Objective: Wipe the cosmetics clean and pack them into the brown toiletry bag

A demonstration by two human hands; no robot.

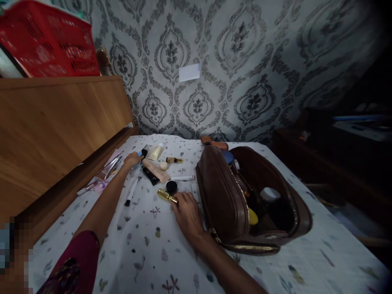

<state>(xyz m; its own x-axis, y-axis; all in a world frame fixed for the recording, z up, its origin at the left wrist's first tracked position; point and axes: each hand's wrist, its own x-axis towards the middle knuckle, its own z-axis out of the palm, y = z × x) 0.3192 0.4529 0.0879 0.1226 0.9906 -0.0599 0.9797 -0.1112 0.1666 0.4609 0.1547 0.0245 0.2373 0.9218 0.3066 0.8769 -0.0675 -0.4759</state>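
Observation:
On the left of the patterned sheet, my left hand is closed around a small blue item with a black end, mostly hidden by the fingers. My right hand rests left of the brown bag and pinches the end of a shiny gold lipstick tube. A round black-lidded jar sits just beyond the tube. Between the hands lie a beige squeeze tube, a black tube, a cream-coloured tube, a small round pale pot and a white pen-like stick.
An unzipped brown bag stands at right with several items inside. Beyond my right hand lies a gold-and-black tube. A brush and pouches lie at left beside the wooden headboard, which bears a red basket.

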